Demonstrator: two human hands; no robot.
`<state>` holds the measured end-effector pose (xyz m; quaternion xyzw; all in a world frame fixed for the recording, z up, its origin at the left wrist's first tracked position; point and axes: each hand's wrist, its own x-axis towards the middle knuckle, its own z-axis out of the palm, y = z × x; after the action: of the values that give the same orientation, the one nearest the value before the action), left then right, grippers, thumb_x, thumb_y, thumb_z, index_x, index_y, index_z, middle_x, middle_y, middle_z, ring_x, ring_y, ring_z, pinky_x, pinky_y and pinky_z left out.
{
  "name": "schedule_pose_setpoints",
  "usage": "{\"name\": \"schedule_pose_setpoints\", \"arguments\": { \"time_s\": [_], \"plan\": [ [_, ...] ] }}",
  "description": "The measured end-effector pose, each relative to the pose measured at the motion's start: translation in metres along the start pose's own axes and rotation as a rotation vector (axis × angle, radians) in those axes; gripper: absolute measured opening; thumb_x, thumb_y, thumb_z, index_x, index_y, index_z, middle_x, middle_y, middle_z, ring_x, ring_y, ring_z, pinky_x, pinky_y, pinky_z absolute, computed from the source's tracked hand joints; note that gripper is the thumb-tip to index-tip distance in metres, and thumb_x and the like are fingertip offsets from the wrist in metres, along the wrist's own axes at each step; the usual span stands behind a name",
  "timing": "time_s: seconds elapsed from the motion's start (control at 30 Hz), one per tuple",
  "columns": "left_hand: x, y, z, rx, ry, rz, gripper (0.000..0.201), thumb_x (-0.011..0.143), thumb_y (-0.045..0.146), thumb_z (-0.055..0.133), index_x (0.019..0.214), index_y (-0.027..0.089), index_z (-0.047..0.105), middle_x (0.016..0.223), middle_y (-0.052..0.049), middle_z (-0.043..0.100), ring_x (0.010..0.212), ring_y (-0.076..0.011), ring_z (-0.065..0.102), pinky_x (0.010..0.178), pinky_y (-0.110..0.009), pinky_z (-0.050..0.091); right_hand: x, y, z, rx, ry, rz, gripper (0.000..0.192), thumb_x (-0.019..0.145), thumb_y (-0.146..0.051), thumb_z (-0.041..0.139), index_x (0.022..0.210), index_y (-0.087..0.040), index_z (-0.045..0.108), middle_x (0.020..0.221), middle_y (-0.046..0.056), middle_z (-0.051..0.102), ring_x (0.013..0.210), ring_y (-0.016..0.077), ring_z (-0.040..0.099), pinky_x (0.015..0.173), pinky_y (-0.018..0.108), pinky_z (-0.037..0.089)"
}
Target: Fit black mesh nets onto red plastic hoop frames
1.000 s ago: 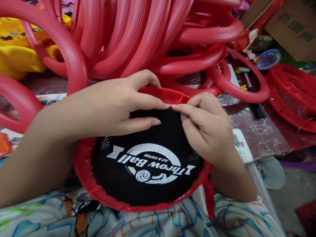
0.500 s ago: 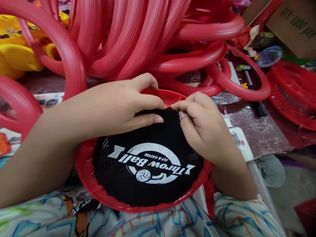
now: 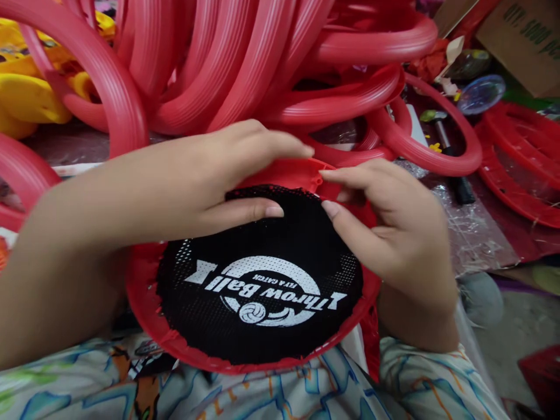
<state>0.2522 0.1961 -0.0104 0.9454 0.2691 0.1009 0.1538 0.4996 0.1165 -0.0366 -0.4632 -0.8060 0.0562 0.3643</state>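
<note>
A red plastic disc [image 3: 146, 318] rests on my lap, its face covered by a black mesh cloth [image 3: 280, 245] printed in white with "Throw Ball". My left hand [image 3: 205, 175] lies over the disc's far left part, thumb flat on the mesh and fingers stretched over the far rim. My right hand [image 3: 394, 221] grips the far right part of the rim, thumb tip on the mesh edge and fingers over the red edge. The fingertips of both hands nearly meet at the top of the disc.
A big heap of red plastic rings [image 3: 245, 64] rises just behind the disc. Yellow plastic pieces [image 3: 30, 93] lie at the far left. On the right are a hammer [image 3: 446, 146], more red discs [image 3: 520, 157], crinkled clear plastic sheet [image 3: 476, 233] and a cardboard box [image 3: 525, 35].
Both hands stopped pinching the mesh edge at the top of the disc. Their fingers have straightened and spread over the far rim, and more mesh now lies flat up there.
</note>
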Motion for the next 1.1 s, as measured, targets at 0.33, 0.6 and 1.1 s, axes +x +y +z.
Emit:
{"name": "schedule_pose_setpoints", "arguments": {
  "time_s": [0.33,0.6,1.1],
  "plan": [
    [-0.014,-0.015,-0.018,0.028,0.227,-0.259,0.061,0.089,0.062,0.057,0.144,0.037,0.052,0.118,0.002,0.066,0.107,-0.0219,0.063,0.1,-0.039,0.05,-0.014,-0.035,-0.005,-0.305,-0.083,-0.101,0.016,0.097,-0.013,0.054,0.095,-0.008,0.069,0.093,0.012,0.076,0.088,0.0207,0.071,0.081,0.031,0.057],
    [-0.019,-0.021,-0.02,0.026,0.03,-0.292,0.075,0.08,0.08,0.052,0.146,0.045,0.047,0.129,0.007,0.066,0.108,-0.0258,0.068,0.095,-0.04,0.053,-0.013,-0.025,0.031,-0.563,-0.121,-0.1,0.017,0.093,-0.008,0.05,0.101,-0.004,0.064,0.101,0.019,0.073,0.09,0.0304,0.069,0.08,0.04,0.057],
    [0.011,0.012,-0.008,-0.16,0.1,-0.251,0.021,0.09,0.04,0.062,0.101,0.024,0.07,0.103,-0.003,0.064,0.091,-0.0189,0.061,0.082,-0.032,0.048,0.001,-0.015,0.029,-0.128,0.222,-0.043,0.02,0.087,-0.009,0.068,0.106,-0.017,0.065,0.099,0.004,0.077,0.093,0.0165,0.071,0.089,0.028,0.056]
  ]
}}
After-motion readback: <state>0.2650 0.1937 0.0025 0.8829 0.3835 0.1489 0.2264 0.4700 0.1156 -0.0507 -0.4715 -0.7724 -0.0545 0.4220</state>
